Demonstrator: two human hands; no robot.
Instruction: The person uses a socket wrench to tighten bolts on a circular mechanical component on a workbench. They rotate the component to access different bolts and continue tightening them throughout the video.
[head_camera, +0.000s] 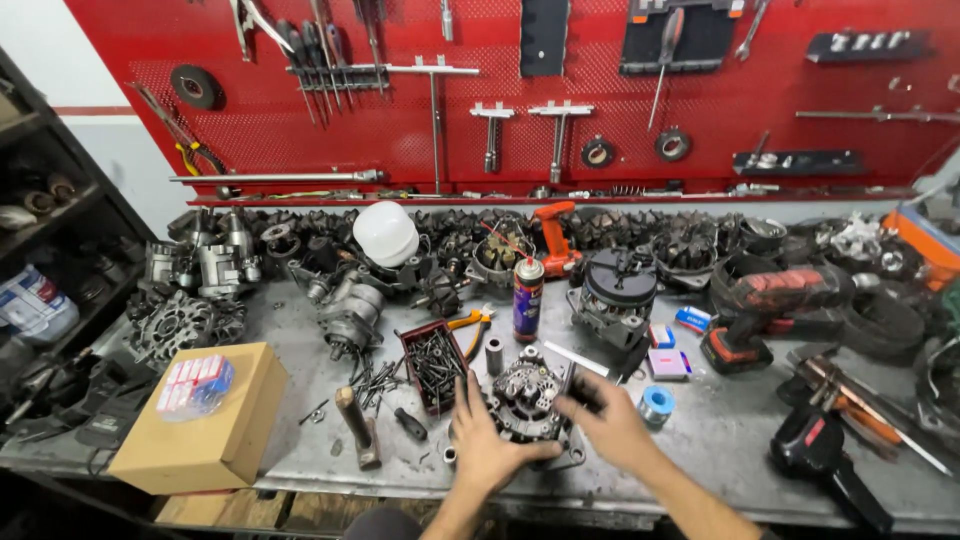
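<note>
My left hand (487, 443) grips the left and near side of a round grey alternator housing (525, 395) that lies on the metal workbench (700, 440). My right hand (606, 422) holds its right edge, fingers curled over the rim. Just left of the housing stands a small red tray (432, 366) full of dark screws and bolts. A short metal sleeve (493, 356) stands behind the housing.
A spray can (527, 298), a red cordless drill (765, 315), a solder spool (656, 404), a hammer (357, 428) and a cardboard box (205, 420) lie around. Many alternators and starter parts crowd the back. A red pegboard (560, 90) holds tools.
</note>
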